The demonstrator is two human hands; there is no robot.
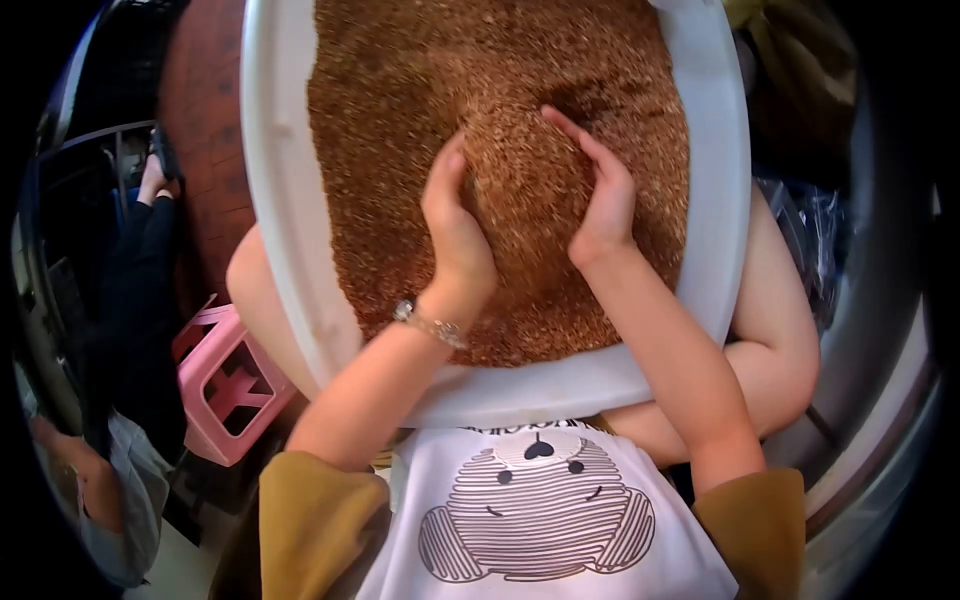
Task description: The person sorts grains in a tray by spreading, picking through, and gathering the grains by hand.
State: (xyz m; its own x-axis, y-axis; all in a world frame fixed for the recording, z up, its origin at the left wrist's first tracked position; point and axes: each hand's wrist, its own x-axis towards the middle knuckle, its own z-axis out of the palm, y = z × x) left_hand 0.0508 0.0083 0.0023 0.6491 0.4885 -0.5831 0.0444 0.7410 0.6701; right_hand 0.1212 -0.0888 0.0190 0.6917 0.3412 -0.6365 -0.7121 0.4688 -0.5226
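A large heap of loose brown grains or flakes (385,200) fills a white tub (285,190) in front of me. Between my cupped hands rises a mound of the same brown grains (525,185), slightly blurred. My left hand (457,225) curves around its left side, the thumb up and the other fingers mostly hidden by the grains. On the opposite side, my right hand (607,200) cups the mound with thumb and forefinger reaching forward along it. A bracelet (430,325) circles my left wrist.
The tub rests between my bent legs. A pink plastic stool (235,385) stands to the left on red brick paving (205,130). Another person in dark trousers (135,290) is at the far left. Clear plastic wrapping (815,235) lies to the right.
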